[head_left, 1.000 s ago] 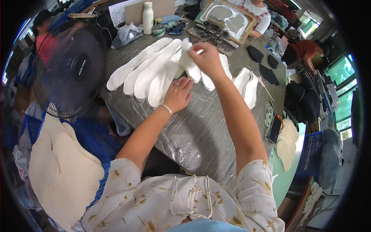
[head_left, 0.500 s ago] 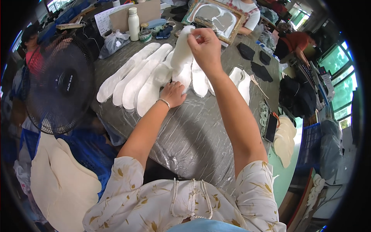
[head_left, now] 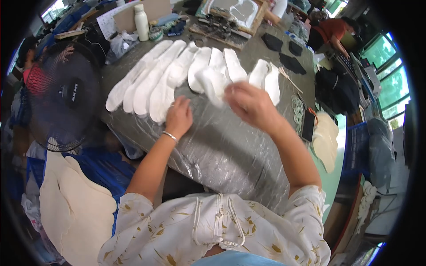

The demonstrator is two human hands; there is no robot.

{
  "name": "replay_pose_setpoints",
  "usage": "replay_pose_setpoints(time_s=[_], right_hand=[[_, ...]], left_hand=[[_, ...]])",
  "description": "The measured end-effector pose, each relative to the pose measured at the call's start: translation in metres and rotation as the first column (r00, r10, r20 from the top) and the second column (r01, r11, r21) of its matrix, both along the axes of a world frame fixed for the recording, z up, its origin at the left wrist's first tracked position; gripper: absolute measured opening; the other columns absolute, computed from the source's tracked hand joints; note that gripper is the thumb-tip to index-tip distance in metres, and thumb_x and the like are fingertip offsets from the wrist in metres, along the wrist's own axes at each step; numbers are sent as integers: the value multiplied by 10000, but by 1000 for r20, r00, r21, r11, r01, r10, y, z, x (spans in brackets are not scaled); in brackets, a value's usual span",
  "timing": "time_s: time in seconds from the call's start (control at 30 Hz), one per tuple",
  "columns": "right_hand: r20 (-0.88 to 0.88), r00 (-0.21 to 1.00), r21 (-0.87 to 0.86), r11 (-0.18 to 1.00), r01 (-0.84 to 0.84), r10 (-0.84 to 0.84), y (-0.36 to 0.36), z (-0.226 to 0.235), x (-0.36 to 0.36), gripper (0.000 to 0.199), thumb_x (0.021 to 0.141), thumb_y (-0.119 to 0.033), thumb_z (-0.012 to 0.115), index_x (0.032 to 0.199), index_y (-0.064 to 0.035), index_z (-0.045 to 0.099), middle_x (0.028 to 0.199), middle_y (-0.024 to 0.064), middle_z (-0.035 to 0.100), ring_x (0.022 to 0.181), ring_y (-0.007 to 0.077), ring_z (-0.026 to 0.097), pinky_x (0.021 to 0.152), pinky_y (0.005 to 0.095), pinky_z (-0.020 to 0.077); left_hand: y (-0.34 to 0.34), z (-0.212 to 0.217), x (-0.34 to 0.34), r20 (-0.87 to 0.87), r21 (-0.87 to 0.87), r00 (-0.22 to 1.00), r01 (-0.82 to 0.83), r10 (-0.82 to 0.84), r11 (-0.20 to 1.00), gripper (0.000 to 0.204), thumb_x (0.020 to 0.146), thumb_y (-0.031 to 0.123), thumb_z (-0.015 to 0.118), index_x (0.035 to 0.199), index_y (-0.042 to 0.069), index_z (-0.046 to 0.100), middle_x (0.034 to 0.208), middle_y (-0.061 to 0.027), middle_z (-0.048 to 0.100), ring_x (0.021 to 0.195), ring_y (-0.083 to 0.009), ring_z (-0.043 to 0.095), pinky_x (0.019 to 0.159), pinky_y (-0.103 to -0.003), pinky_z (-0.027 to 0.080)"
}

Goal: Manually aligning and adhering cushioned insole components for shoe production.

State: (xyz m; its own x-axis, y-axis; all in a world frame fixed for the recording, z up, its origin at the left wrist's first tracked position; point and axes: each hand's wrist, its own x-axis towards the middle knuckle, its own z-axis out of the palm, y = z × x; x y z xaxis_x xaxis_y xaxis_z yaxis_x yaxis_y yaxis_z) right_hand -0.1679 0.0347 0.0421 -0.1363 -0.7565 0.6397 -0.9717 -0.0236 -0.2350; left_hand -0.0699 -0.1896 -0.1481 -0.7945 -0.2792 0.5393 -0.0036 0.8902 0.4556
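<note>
Several white insole-shaped pieces (head_left: 136,88) lie side by side in a slanting row on the grey table (head_left: 213,146). In front of the row's right part, my right hand (head_left: 254,105) pinches one white insole (head_left: 210,86); both are smeared by motion. The held insole hangs over the near ends of the middle pieces and partly hides them. My left hand (head_left: 179,117) rests with fingers apart at the table, beside the near end of another insole (head_left: 160,99). Whether its fingertips touch that insole I cannot tell. Two more white insoles (head_left: 271,82) lie farther right.
A dark fan (head_left: 66,95) stands at the left, above cream sheets (head_left: 75,204) in a blue crate. At the back are a white bottle (head_left: 141,23) and a framed screen (head_left: 230,15). Black pieces (head_left: 293,63), a phone (head_left: 308,125) and cord lie right. Other people work beyond.
My right hand has come down and nearer with the white insole, away from the upright position above the row. My left hand has drawn left and off the middle insoles. The view has shifted slightly.
</note>
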Motion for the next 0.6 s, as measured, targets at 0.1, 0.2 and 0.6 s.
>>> replay_pose_setpoints(time_s=[0.1,0.2,0.6], right_hand=[[144,986,249,967,48,-86,96,-57,46,260,722,10,685,954,-103,661,1133,73,638,833,253,660,706,341,553],[132,954,446,876,185,-268,180,-105,88,431,700,36,635,1092,-141,666,1261,74,599,926,246,649,767,351,552],[-227,919,586,708,394,-323,258,-142,141,485,857,-136,523,1328,-249,537,1379,71,494,1124,215,550,961,371,422]], left_hand=[[5,-4,23,-28,190,1000,2,4,982,294,837,60,551,1121,-4,595,1176,-213,587,1093,-389,560,949,-434,452],[24,0,48,-8,199,998,55,-54,978,305,862,105,601,1148,-3,595,1162,-203,600,1085,-381,568,942,-416,453],[102,-19,-81,315,584,891,89,-326,807,398,752,311,740,942,-34,683,807,-125,694,718,-242,664,642,-352,517]])
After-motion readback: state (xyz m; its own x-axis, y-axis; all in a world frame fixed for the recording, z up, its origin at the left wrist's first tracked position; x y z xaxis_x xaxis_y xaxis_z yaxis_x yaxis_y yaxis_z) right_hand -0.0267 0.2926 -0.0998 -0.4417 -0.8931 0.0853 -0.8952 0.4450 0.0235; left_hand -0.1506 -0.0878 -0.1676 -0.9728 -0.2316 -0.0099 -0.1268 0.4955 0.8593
